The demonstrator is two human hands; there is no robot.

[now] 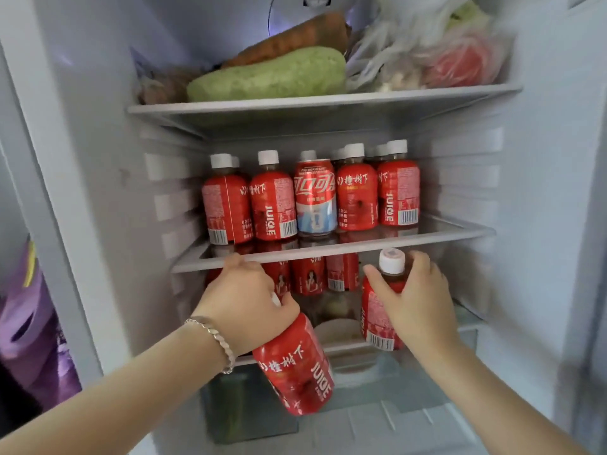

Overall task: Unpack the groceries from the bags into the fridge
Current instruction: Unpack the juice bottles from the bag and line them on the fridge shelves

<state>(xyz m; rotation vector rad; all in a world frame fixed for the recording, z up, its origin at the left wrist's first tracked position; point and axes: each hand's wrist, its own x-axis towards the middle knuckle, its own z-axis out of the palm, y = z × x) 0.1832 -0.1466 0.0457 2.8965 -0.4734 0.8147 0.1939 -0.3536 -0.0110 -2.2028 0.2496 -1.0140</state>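
Two red-labelled juice bottles are held at the open fridge (542,178), one in each of a person's hands. The left hand (244,300), a silver bracelet (215,341) on its wrist, grips the cap end of a tilted bottle (295,366) whose base leans down toward the camera. Its knuckles sit just at the front rim of the middle shelf (361,248). The right hand (418,303) wraps thumb and fingers round the shoulder of an upright bottle (377,320), white cap up, just under that rim on the right. Whether this bottle rests on anything cannot be told.

On the middle shelf a row of matching bottles (272,205) stands upright around a cola can (315,198), with more caps showing behind. Further bottles (308,279) stand at the back beneath that shelf. The top shelf (295,105) carries a pale green gourd (269,77), an orange vegetable (295,37) lying on it, and filled plastic bags (427,54) to the right. A purple bag (29,323) is outside the fridge at far left.
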